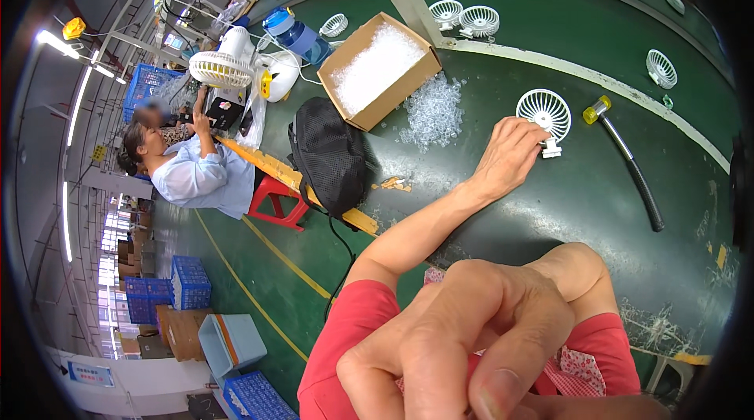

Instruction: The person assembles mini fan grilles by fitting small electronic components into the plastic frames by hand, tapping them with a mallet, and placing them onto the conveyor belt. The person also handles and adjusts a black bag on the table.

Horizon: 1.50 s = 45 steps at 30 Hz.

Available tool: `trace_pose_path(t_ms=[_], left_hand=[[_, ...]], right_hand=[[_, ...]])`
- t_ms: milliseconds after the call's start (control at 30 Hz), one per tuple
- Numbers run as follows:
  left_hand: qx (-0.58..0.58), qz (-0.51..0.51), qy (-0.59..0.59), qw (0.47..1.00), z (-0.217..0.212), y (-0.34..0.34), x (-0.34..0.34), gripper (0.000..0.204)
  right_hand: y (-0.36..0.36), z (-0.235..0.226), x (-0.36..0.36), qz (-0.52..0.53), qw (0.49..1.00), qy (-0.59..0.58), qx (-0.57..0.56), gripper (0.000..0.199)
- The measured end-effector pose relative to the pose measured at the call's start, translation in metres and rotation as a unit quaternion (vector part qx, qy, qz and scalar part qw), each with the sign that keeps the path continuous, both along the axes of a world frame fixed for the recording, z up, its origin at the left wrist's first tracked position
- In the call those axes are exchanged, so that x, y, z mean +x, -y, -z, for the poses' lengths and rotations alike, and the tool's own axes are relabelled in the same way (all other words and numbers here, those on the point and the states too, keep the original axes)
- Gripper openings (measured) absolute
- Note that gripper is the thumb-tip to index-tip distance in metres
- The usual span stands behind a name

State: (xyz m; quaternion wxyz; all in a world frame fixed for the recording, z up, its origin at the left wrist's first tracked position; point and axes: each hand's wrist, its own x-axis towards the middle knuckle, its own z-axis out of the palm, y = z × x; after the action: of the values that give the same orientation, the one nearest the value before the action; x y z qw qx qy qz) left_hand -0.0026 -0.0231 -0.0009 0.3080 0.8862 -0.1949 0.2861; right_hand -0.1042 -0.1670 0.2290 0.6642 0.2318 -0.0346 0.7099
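Observation:
My left hand (pixel 509 154) reaches out over the dark green work surface, its fingers closed on the lower edge of a small white fan head (pixel 544 112). The fan head has a round slotted grille and a short neck. Very near the camera, my right hand (pixel 463 333) is raised with its fingers bent and drawn together. Whatever it may hold is hidden. A hammer (pixel 628 157) with a yellow head and black grip lies to the right of the fan head. Left of my left hand is a loose pile of small clear plastic pieces (pixel 433 112).
A cardboard box (pixel 397 82) of clear pieces stands behind the pile, beside a black mesh bag (pixel 328 154) and a blue water bottle (pixel 297 35). More white fan heads (pixel 479 21) lie past a pale rail (pixel 581 66). A person in light blue (pixel 196 172) works at left.

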Motion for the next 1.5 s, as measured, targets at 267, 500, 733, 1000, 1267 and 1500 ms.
trace_pose_path(t_ms=[267,500,733,1000,1267,1500], left_hand=[[0.001,-0.008,0.023,1.000,0.001,0.004,-0.003,0.032],[0.003,-0.008,0.018,1.000,-0.001,0.003,-0.002,0.030],[-0.008,-0.002,0.014,1.000,0.002,0.002,0.001,0.030],[-0.008,-0.006,0.012,1.000,0.005,0.002,0.000,0.031],[0.000,0.001,0.016,1.000,0.000,0.004,0.001,0.032],[-0.001,-0.008,0.015,1.000,0.002,-0.003,-0.004,0.032]], right_hand=[[-0.001,-0.012,0.008,-0.020,0.994,-0.099,-0.048,0.021],[-0.010,-0.004,0.006,-0.036,0.999,-0.011,-0.016,0.018],[-0.017,-0.007,0.023,-0.039,0.999,0.006,-0.037,0.020],[-0.007,-0.019,0.017,-0.077,0.988,-0.023,-0.132,0.023],[-0.021,-0.002,0.027,0.109,0.987,0.117,-0.006,0.021],[-0.023,0.000,0.046,0.091,0.931,0.331,0.122,0.016]])
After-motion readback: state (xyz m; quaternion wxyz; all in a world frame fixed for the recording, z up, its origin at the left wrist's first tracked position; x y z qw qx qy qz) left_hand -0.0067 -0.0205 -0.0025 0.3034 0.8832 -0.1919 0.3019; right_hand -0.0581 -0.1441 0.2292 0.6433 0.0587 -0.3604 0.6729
